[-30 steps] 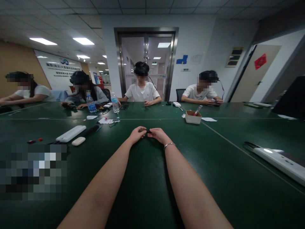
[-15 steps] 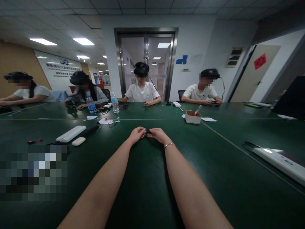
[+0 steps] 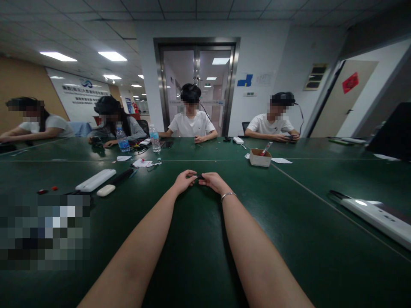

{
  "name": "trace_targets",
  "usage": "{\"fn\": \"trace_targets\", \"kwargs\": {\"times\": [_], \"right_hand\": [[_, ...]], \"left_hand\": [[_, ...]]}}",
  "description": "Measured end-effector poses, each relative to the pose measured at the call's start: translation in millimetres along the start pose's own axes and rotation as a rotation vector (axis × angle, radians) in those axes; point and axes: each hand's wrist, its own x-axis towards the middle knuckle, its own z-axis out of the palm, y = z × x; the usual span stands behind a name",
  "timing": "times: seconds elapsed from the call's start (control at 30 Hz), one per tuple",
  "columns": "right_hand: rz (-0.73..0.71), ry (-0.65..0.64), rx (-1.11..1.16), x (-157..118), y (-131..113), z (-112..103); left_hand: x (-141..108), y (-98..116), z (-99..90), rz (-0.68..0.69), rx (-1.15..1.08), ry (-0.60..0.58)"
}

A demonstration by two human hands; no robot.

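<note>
Over the green table (image 3: pixel 199 239), my two hands meet around a small black object (image 3: pixel 200 176), too small to name, with a pale tip on its left end. My right hand (image 3: pixel 213 182), a silver bangle (image 3: pixel 228 195) on its wrist, pinches the dark end between thumb and fingers. At the pale tip are the thumb and fingertips of my left hand (image 3: pixel 185 182), curled, with the index finger slightly raised. Fingers partly cover the object.
To the left lie a white power strip (image 3: pixel 96 180), a white rounded case (image 3: pixel 105 190) and a blurred-out patch. Ahead stand two water bottles (image 3: pixel 154 139) and a small box (image 3: pixel 260 158). Another white device (image 3: pixel 375 216) lies right. Several people wearing headsets sit across the table.
My left index finger has lifted slightly from the object's tip, and less of the shiny end shows. My right hand stays in nearly the same place.
</note>
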Motion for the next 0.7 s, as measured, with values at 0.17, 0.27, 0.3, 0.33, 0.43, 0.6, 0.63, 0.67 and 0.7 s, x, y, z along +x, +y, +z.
{"fn": "trace_targets", "kwargs": {"times": [0.17,0.27,0.3,0.33,0.43,0.6,0.63,0.67,0.7], "right_hand": [[-0.002,0.000,0.005,0.2,0.6,0.2],[0.001,-0.002,0.001,1.0,1.2,0.1],[0.001,0.000,-0.001,1.3,1.4,0.0],[0.001,0.003,-0.001,1.7,1.7,-0.1],[0.001,0.011,0.002,2.1,2.0,-0.4],[0.003,0.017,0.008,0.9,1.0,0.1],[0.004,0.017,0.006,0.7,0.8,0.1],[0.004,0.015,0.004,0.6,0.7,0.2],[0.003,0.012,0.002,0.6,0.6,0.2]], "left_hand": [[4.8,-2.6,2.1,-0.044,-0.040,0.003],[7.4,-4.7,2.9,-0.057,-0.040,-0.008],[7.9,-5.4,2.9,-0.058,-0.034,-0.010],[8.2,-5.9,2.8,-0.061,-0.028,-0.010],[7.8,-7.0,1.9,-0.059,-0.010,0.004],[4.0,-6.3,-0.5,0.022,0.042,-0.007],[3.5,-6.0,-0.7,0.033,0.048,-0.010],[3.2,-5.8,-0.8,0.035,0.047,-0.010],[3.2,-5.7,-0.8,0.028,0.041,-0.007]]}}
